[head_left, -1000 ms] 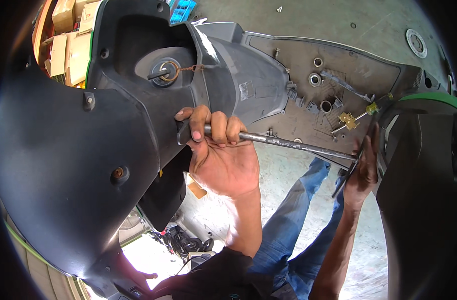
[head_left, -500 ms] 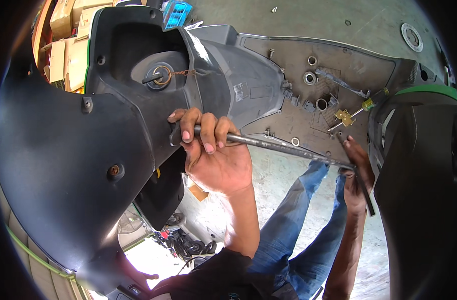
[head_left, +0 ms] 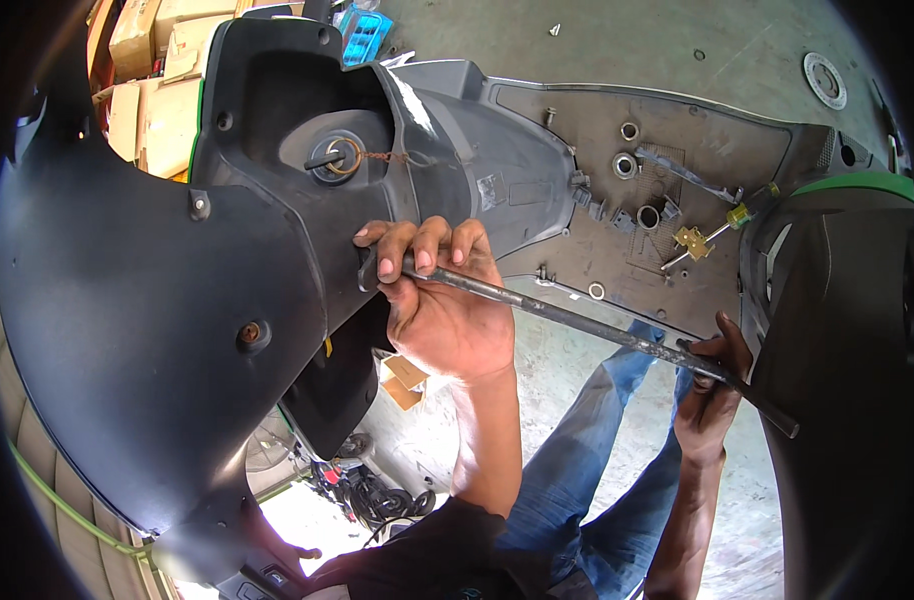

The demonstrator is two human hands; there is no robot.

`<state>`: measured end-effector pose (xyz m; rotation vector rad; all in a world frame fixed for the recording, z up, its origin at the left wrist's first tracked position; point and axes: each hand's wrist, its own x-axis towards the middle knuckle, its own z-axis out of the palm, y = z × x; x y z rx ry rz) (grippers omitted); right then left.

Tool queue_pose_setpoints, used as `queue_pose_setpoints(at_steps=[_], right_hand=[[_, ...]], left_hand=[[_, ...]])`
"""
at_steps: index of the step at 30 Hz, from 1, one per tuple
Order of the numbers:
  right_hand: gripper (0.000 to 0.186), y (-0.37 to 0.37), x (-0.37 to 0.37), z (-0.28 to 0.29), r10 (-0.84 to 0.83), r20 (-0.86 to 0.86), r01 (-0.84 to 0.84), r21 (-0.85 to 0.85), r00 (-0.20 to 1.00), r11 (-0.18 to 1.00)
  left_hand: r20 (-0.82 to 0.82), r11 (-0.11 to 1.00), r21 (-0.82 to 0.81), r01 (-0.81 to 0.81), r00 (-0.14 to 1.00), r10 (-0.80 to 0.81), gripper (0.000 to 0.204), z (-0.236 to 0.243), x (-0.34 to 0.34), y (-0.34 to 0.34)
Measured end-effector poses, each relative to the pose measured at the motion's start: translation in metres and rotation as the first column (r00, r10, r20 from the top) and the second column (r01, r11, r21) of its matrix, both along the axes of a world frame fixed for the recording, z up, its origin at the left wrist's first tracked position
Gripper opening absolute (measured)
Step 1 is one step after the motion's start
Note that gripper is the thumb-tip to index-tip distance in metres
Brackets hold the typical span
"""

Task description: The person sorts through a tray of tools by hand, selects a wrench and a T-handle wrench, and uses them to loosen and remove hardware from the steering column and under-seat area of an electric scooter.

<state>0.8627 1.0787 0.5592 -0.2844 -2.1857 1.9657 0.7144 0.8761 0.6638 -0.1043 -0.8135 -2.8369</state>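
1. The rod (head_left: 567, 313) is held slantwise between both hands, over the near edge of the footboard (head_left: 722, 150); its left end lies close against the front panel (head_left: 167, 330), contact not determinable.
2. Left hand (head_left: 452, 315): fingers half curled over the rod near its left end, thumb beneath. This end is presumably steadied thus.
3. Right hand (head_left: 710, 400): partly closed round the rod near its other end, the tip left protruding. With the grips so far apart, good leverage is judged to be given; firmness cannot be told.
4. On the footboard, rings (head_left: 625, 165), a lever (head_left: 689, 172) and a screwdriver (head_left: 752, 208) are laid loose, probably for easy reach. A brass part (head_left: 693, 243) is seen at the screwdriver's shaft.
5. A key (head_left: 325, 160) is seated in the front panel's lock.
6. Room for the rod is judged limited by the front panel at left and the dark side panel (head_left: 847, 350) at right.
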Motion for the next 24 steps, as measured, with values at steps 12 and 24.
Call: queue_pose_setpoints(at_steps=[12,24], right_hand=[[0.074,0.002,-0.004,0.066,-0.059,0.331,0.163,-0.294,0.942,0.942],[0.069,-0.001,-0.016,0.105,-0.188,0.545,0.309,-0.138,0.817,0.941]], left_hand=[[-0.017,0.995,-0.023,0.097,0.995,-0.098,0.034,-0.003,0.0,-0.013],[0.04,0.987,0.127,0.103,0.993,-0.109,0.021,0.007,0.004,-0.007]])
